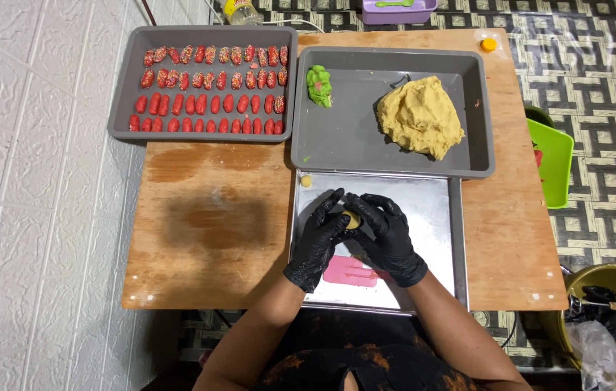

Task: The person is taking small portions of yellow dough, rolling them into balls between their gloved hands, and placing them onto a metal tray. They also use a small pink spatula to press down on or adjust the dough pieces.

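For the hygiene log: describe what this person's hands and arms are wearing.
Both the left hand and right hand wear glossy black disposable gloves ending at the wrists. The forearms are bare, with no sleeves, watch or jewellery visible. A dark top with orange-brown blotches shows at the bottom.

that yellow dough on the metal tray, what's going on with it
A person in black gloves presses a small piece of yellow dough between the left hand and right hand, above a metal tray. A pink flat piece lies on that tray under the wrists, and a tiny dough ball sits at its far left corner. Behind, a grey tray holds a big dough mound and a green lump. Another grey tray holds rows of red pieces.
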